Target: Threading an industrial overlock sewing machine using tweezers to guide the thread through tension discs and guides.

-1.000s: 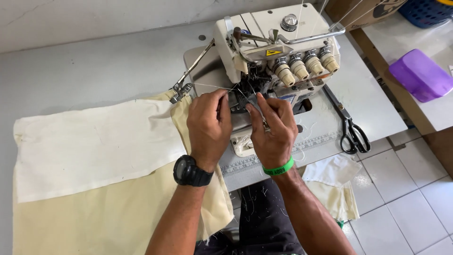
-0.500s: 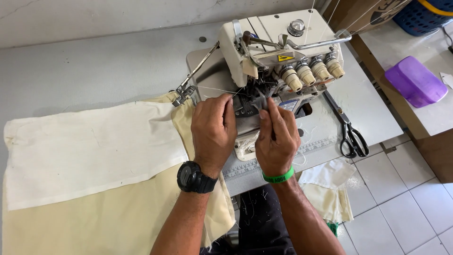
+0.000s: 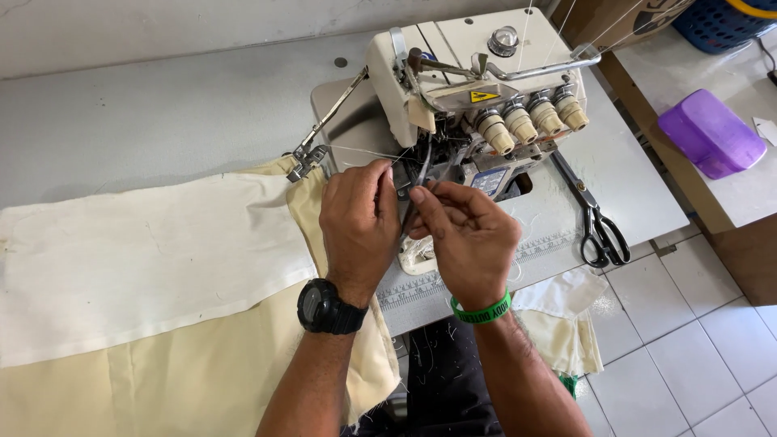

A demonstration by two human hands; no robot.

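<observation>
A cream overlock sewing machine with several tension knobs stands on a grey table. Both my hands work at its needle area. My left hand, with a black watch on the wrist, has its fingertips pinched on a thin thread that runs in from the left. My right hand, with a green wristband, pinches a thin dark tool like tweezers that points up into the needle area. Cream fabric lies folded to the left, under my left wrist.
Black scissors lie on the table right of the machine. A purple plastic box sits on a side surface at far right, with a blue basket behind it. Cloth scraps hang off the table's front edge above the tiled floor.
Both hands stay at the needle area. The right hand has drawn back slightly, and its fingers now pinch the thin tool. The fabric has not moved.
</observation>
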